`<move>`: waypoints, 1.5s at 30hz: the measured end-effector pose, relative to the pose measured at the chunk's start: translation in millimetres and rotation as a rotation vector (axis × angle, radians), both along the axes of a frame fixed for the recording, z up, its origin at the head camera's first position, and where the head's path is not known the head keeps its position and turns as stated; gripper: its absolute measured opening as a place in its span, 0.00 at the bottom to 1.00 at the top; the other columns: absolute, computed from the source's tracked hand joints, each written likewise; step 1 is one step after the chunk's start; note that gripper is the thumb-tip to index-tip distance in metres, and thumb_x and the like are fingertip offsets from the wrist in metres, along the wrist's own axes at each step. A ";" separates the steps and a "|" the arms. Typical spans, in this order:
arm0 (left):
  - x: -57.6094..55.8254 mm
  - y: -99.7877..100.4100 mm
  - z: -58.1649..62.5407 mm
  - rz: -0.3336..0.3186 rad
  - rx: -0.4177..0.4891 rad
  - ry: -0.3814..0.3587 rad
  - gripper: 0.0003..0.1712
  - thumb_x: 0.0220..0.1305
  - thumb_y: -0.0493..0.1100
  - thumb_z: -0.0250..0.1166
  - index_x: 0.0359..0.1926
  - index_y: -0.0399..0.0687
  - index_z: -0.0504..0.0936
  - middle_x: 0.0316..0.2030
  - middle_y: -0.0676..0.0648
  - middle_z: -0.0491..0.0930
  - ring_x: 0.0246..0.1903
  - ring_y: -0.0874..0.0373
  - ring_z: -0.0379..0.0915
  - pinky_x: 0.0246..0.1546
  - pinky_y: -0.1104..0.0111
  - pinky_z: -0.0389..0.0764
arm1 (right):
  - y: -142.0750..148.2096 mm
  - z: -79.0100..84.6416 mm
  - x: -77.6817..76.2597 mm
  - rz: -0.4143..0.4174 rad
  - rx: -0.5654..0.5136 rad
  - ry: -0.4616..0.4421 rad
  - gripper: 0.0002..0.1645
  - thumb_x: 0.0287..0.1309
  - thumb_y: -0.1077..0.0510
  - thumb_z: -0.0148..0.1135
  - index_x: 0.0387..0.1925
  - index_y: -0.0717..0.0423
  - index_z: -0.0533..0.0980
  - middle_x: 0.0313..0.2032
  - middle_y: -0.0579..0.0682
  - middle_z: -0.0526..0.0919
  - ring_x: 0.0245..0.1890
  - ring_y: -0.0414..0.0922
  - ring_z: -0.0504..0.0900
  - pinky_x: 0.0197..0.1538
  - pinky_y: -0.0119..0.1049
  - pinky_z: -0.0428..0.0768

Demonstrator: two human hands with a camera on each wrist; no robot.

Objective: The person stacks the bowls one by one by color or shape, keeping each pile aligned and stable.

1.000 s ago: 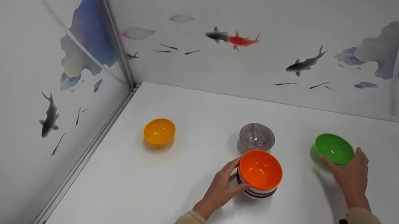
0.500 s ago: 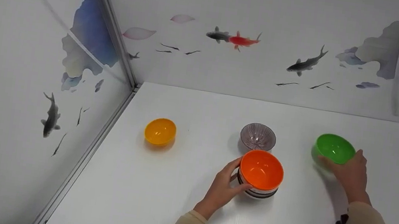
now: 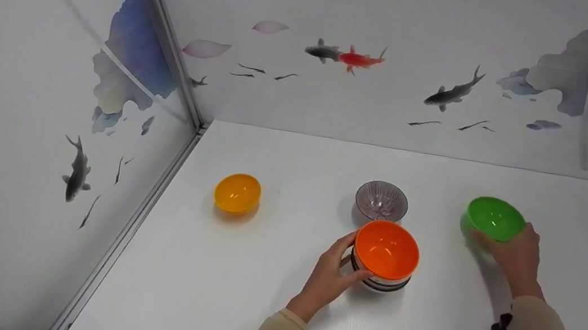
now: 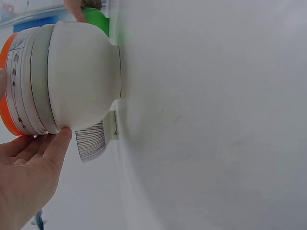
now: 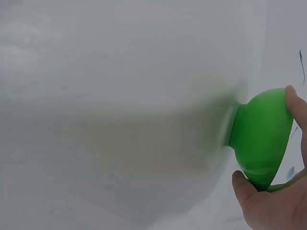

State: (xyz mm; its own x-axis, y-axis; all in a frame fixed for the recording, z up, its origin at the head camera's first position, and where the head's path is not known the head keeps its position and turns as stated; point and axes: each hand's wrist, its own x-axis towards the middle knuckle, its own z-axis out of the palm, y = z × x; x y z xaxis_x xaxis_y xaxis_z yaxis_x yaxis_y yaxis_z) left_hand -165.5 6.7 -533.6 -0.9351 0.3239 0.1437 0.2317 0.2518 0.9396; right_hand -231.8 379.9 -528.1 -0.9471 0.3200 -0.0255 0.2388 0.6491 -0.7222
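Stack of bowls (image 4: 79, 79) with the orange bowl (image 3: 387, 250) on top sits on the table (image 3: 169, 290), left hand (image 3: 331, 279) gripping its side. I'm seeing the right hand (image 3: 517, 260) holding the green bowl (image 3: 493, 217) between thumb and fingers, over right. Purple bowl (image 3: 381, 200) is just behind the stack (yellow bowl (image 3: 237, 194) is way left).

A glossy round orange bowl (image 3: 387, 250) blazes plain; dark leaf sprigs circle the curved white bowl (image 4: 22, 86); the smooth flared green bowl (image 3: 494, 217) glows solid, the small rounded yellow bowl (image 3: 237, 194) too, while fine lines fan across the translucent purplish-grey bowl (image 3: 381, 199)!
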 end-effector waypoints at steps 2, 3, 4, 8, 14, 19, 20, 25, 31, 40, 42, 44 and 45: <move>0.1 -0.2 0.4 -0.002 0.000 0.006 0.47 0.59 0.54 0.71 0.76 0.58 0.59 0.73 0.55 0.64 0.72 0.55 0.62 0.66 0.66 0.75 | -0.8 -0.6 0.4 -0.006 -0.015 0.018 0.66 0.56 0.37 0.69 0.73 0.75 0.44 0.67 0.79 0.56 0.66 0.74 0.59 0.66 0.74 0.62; 0.1 -0.3 0.7 -0.004 0.001 0.010 0.47 0.59 0.54 0.71 0.76 0.57 0.59 0.73 0.54 0.64 0.72 0.55 0.62 0.66 0.66 0.75 | -1.2 -0.9 0.7 -0.007 -0.024 0.030 0.65 0.56 0.38 0.70 0.73 0.74 0.46 0.67 0.78 0.57 0.66 0.73 0.59 0.66 0.73 0.62; 0.2 -0.3 0.9 -0.005 0.001 0.014 0.48 0.59 0.54 0.71 0.76 0.57 0.59 0.73 0.54 0.64 0.72 0.55 0.62 0.66 0.65 0.75 | -1.5 -1.4 1.2 -0.009 -0.034 0.040 0.64 0.56 0.39 0.70 0.73 0.74 0.46 0.67 0.77 0.58 0.67 0.72 0.60 0.66 0.73 0.62; 0.2 0.3 1.4 -0.007 0.000 0.022 0.48 0.58 0.53 0.72 0.76 0.56 0.59 0.73 0.53 0.64 0.72 0.55 0.63 0.66 0.66 0.75 | -1.5 -3.7 2.2 -0.013 -0.055 0.073 0.61 0.55 0.40 0.71 0.72 0.72 0.51 0.66 0.75 0.62 0.67 0.70 0.62 0.66 0.72 0.63; 0.0 1.5 0.8 -0.006 -0.003 0.024 0.48 0.58 0.53 0.72 0.75 0.55 0.59 0.73 0.53 0.65 0.71 0.55 0.63 0.65 0.66 0.75 | -1.1 -5.2 1.7 -0.015 -0.048 0.065 0.61 0.55 0.38 0.71 0.72 0.72 0.51 0.65 0.74 0.63 0.66 0.69 0.62 0.65 0.71 0.64; -0.7 1.6 -0.2 -0.012 0.006 0.024 0.48 0.58 0.53 0.72 0.75 0.56 0.59 0.73 0.53 0.65 0.71 0.55 0.63 0.65 0.66 0.75 | -4.2 -1.9 3.2 -0.024 -0.037 0.077 0.60 0.54 0.38 0.71 0.70 0.73 0.54 0.64 0.74 0.66 0.65 0.69 0.64 0.65 0.70 0.65; -0.9 1.5 -0.4 -0.013 0.008 0.020 0.48 0.58 0.53 0.72 0.75 0.56 0.59 0.73 0.54 0.64 0.71 0.56 0.63 0.66 0.66 0.75 | -5.1 -1.2 3.5 -0.025 -0.035 0.079 0.59 0.54 0.38 0.71 0.70 0.73 0.55 0.64 0.74 0.66 0.65 0.69 0.65 0.65 0.70 0.65; -1.3 1.0 -0.8 -0.013 0.011 0.006 0.48 0.58 0.54 0.72 0.76 0.57 0.59 0.73 0.55 0.64 0.71 0.57 0.63 0.66 0.69 0.74 | -9.2 1.3 4.9 -0.028 -0.035 0.070 0.60 0.54 0.37 0.71 0.71 0.71 0.54 0.64 0.74 0.64 0.65 0.69 0.63 0.65 0.70 0.65; -0.7 -0.1 0.3 -0.018 0.014 0.019 0.47 0.60 0.54 0.71 0.76 0.55 0.59 0.73 0.53 0.64 0.72 0.54 0.63 0.66 0.66 0.75 | -11.5 0.9 6.7 -0.001 -0.016 0.105 0.58 0.53 0.38 0.72 0.69 0.71 0.56 0.63 0.73 0.67 0.64 0.69 0.65 0.63 0.71 0.66; 0.1 -1.4 0.6 -0.022 0.013 0.032 0.48 0.60 0.54 0.71 0.76 0.54 0.59 0.73 0.52 0.64 0.72 0.54 0.63 0.66 0.67 0.75 | -13.8 -1.0 10.2 0.028 0.036 0.120 0.57 0.53 0.38 0.72 0.68 0.72 0.58 0.62 0.74 0.68 0.63 0.70 0.67 0.62 0.72 0.66; 0.4 -1.6 0.9 -0.021 0.014 0.033 0.47 0.60 0.54 0.71 0.76 0.54 0.59 0.73 0.52 0.64 0.72 0.54 0.63 0.66 0.66 0.75 | -14.9 0.0 11.7 0.029 0.037 0.113 0.58 0.54 0.38 0.71 0.69 0.72 0.57 0.62 0.74 0.68 0.64 0.71 0.66 0.63 0.73 0.66; 0.5 -1.8 1.1 -0.022 0.013 0.035 0.48 0.60 0.54 0.71 0.76 0.54 0.58 0.73 0.52 0.64 0.72 0.54 0.63 0.66 0.66 0.75 | -16.1 1.6 13.3 0.035 0.035 0.118 0.57 0.54 0.38 0.72 0.69 0.72 0.58 0.62 0.74 0.68 0.64 0.71 0.66 0.63 0.73 0.66; 0.5 -1.9 1.0 -0.022 0.012 0.036 0.48 0.60 0.54 0.71 0.76 0.54 0.58 0.73 0.51 0.64 0.72 0.54 0.63 0.66 0.66 0.75 | -16.9 2.6 14.2 0.038 0.036 0.123 0.57 0.53 0.38 0.72 0.69 0.72 0.58 0.62 0.74 0.68 0.64 0.71 0.66 0.63 0.73 0.66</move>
